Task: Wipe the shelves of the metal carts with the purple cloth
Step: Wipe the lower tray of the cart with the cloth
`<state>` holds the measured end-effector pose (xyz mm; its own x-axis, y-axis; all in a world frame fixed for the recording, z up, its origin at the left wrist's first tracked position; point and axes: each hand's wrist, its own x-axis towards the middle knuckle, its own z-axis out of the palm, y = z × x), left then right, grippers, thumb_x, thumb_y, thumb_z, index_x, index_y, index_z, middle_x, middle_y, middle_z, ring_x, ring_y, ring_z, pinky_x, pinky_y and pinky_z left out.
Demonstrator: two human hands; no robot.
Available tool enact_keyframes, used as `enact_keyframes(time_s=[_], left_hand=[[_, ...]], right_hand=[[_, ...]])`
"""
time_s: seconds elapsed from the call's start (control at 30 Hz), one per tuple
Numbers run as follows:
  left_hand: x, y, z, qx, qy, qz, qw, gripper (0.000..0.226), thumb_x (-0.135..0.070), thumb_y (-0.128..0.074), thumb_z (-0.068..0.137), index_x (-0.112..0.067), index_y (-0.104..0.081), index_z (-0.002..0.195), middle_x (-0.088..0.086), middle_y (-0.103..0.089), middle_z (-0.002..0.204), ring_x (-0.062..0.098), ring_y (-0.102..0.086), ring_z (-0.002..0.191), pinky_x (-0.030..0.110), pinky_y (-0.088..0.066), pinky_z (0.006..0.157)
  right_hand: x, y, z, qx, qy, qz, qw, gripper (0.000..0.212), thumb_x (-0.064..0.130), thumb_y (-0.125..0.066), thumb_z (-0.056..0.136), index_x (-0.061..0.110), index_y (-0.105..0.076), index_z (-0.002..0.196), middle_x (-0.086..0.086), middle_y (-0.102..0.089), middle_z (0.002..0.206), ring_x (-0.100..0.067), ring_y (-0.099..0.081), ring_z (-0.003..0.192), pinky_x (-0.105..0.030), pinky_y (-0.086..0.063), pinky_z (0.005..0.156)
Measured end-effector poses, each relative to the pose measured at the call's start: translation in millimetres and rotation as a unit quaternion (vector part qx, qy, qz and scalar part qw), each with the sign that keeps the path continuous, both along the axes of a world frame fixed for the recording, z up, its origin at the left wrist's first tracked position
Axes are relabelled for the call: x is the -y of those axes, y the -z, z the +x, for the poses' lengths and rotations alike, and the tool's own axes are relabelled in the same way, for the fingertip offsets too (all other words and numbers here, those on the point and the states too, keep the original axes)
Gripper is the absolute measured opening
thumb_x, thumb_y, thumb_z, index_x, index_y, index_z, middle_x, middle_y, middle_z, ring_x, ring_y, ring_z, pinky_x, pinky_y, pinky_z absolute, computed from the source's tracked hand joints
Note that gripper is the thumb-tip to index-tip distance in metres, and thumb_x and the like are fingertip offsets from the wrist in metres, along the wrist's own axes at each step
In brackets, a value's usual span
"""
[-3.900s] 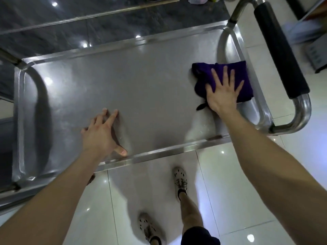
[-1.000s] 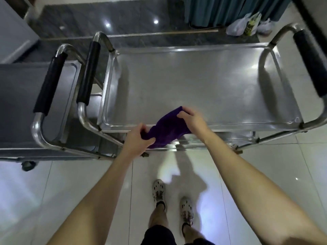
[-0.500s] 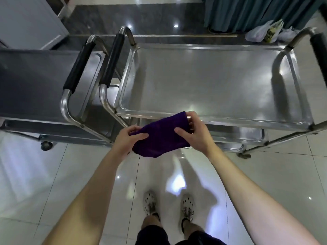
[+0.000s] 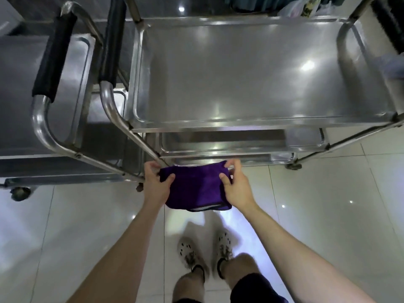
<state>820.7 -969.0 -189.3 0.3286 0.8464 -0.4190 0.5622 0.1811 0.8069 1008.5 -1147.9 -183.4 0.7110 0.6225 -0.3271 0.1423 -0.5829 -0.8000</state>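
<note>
Gripping cloth (image 4: pixel 195 186) by opposite edges: left hand (image 4: pixel 155 184), right hand (image 4: pixel 237 186), thumbs on top; held before cart (image 4: pixel 240 125), above floor.

An institutional service room: tiered stainless-steel carts (image 4: pixel 240 84) with foam-sleeved push handles (image 4: pixel 53 57) stand on glossy white floor tiles (image 4: pixel 328 204).

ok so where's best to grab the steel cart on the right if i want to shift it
Take the black padded sleeve on the steel cart's left-end handle, coming from above. It is a round bar standing clear of the shelf, and the other cart's handle crowds its left side. Free the left hand from the purple cloth first.
</note>
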Motion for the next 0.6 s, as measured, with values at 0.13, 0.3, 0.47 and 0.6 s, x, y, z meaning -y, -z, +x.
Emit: enact_keyframes(time_s=[0.13, 0.3, 0.47, 0.6], left_hand=[[-19.7, 63.5, 8.9, 0.004, 0.061, -0.075, 0.995, 0.03, -0.005, -0.087, 0.087, -0.023, -0.066, 0.1, 0.002, -0.072, 0.117, 0.033, -0.07, 0.11, 0.057, -0.062, 0.09], [-49.6, 148.0, 49.8, -0.011, 0.118, 0.004, 0.993, 0.033, 0.006, -0.087, 0.082, -0.025, -0.077, 0.088, -0.005, -0.075, 0.099, 0.029, -0.071, 0.106, 0.027, -0.057, 0.087], [-107.3, 179.4, 116.3, 0.054, 0.129, 0.154, 0.978, 0.05, -0.003, -0.087, 0.088, -0.019, -0.071, 0.133, -0.005, -0.068, 0.124, 0.02, -0.068, 0.117, 0.043, -0.058, 0.106], [-112.2, 221.3, 110.9, 0.087, 0.003, 0.293, 0.952, 0.03, -0.035, -0.083, 0.092, -0.036, -0.066, 0.117, -0.015, -0.069, 0.103, 0.007, -0.07, 0.09, 0.034, -0.062, 0.085]], right_hand=[[-14.3, 56.2, 14.2, -0.018, -0.001, -0.024, 1.0, 0.021, 0.017, -0.07, 0.099, 0.034, -0.061, 0.108, 0.01, -0.07, 0.091, -0.015, -0.061, 0.078, -0.036, -0.047, 0.074], [-35.0, 142.5, 42.7, -0.009, -0.069, -0.083, 0.994, 0.049, 0.007, -0.074, 0.091, 0.022, -0.061, 0.135, 0.001, -0.068, 0.116, -0.027, -0.068, 0.109, -0.026, -0.046, 0.087], [-89.1, 176.6, 107.2, 0.1, -0.06, -0.052, 0.992, 0.05, 0.021, -0.07, 0.1, 0.021, -0.06, 0.149, -0.014, -0.064, 0.145, -0.034, -0.061, 0.132, -0.03, -0.045, 0.106], [-131.7, 220.2, 120.7, 0.31, -0.159, -0.175, 0.921, 0.069, 0.077, -0.04, 0.103, 0.035, -0.052, 0.157, -0.018, -0.041, 0.166, -0.043, -0.034, 0.152, -0.062, -0.024, 0.127]])
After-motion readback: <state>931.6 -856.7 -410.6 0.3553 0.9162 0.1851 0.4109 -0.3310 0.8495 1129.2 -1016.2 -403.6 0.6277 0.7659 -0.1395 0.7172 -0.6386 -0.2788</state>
